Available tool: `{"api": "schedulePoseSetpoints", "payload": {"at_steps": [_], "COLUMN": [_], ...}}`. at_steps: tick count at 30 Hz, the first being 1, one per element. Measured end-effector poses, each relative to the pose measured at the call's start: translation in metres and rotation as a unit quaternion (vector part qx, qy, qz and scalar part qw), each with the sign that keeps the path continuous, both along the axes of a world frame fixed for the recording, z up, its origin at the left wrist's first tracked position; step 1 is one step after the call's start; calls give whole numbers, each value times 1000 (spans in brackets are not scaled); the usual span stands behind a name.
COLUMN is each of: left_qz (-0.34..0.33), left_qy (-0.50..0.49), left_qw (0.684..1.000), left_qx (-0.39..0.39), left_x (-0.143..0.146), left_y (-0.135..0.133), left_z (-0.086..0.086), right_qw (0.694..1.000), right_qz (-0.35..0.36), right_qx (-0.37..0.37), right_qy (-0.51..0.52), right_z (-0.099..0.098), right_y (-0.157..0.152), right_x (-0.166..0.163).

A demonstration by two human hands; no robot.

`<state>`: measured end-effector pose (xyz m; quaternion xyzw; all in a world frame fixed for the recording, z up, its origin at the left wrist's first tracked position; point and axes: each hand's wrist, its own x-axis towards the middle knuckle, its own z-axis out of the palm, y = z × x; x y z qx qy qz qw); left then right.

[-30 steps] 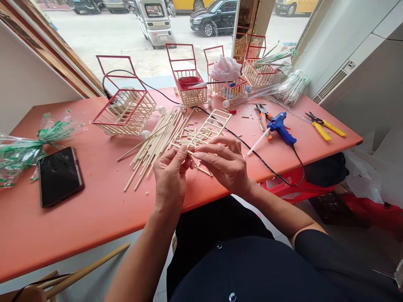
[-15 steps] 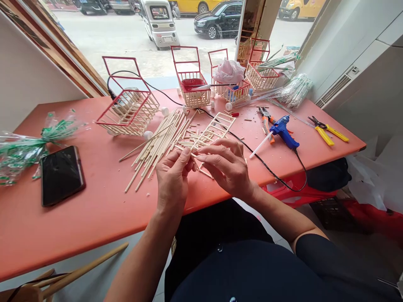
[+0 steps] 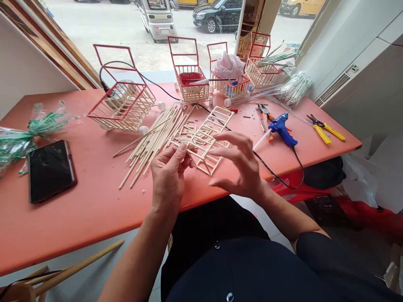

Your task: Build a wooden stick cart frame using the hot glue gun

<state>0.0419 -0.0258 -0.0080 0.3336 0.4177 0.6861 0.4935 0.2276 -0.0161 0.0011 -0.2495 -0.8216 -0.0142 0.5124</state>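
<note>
Between thumb and fingers, my left hand point(image 3: 169, 174) pinches the near-left end of a frame of pale wooden sticks point(image 3: 204, 150). My right hand point(image 3: 241, 165) is open just right of that frame, its fingers spread and curved with nothing in them. A ladder-like piece of the same sticks point(image 3: 224, 112) extends behind the held frame; whether the two are joined I cannot tell. Short cut sticks point(image 3: 191, 131) lie scattered beneath and behind. A pile of long thin sticks point(image 3: 154, 140) rests left of centre on the orange-red table point(image 3: 103, 209).
A blue glue gun point(image 3: 283, 129), orange-handled pliers point(image 3: 263, 117) and yellow-handled pliers point(image 3: 325, 129) lie at right. Along the back stand several small stick carts, one with a red-edged basket point(image 3: 126, 105). A black phone point(image 3: 52, 170) and green-printed plastic wrappers point(image 3: 34, 130) are at left.
My right hand has drawn back to the right from the stick frame, and its fingers have spread. The left hand keeps its pinch. The view has shifted slightly.
</note>
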Motion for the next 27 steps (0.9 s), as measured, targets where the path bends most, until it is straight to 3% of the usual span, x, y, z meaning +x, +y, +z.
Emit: {"api": "schedulePoseSetpoints", "payload": {"at_steps": [3,5,8,9,11,15,17,21,27], "left_qz": [4,1,0,0,-2,-3,-3,-5,-12], "left_qy": [2,0,-4,-4,-4,-2,2,14,9], "left_qw": [1000,1000,1000,1000,1000,1000,1000,1000,1000], "left_qx": [-8,-9,-6,-4,0,1,0,2,22], "left_x": [0,0,-1,-1,-1,-1,-1,-1,-1], "left_y": [0,0,0,-1,0,1,1,2,1], "left_z": [0,1,2,2,2,0,0,0,1], "right_qw": [987,957,923,918,937,963,969,983,983], "right_qz": [-55,-92,-86,-48,10,24,18,-15,50], "right_qx": [59,89,58,92,62,-161,-211,-185,-75], "right_qy": [139,258,370,382,343,213,129,-12,-157], "right_z": [28,50,71,72,65,39,33,41,41], "right_y": [-6,-7,1,5,12,17,18,21,28], "right_x": [18,30,42,43,40,23,14,-1,-12]}}
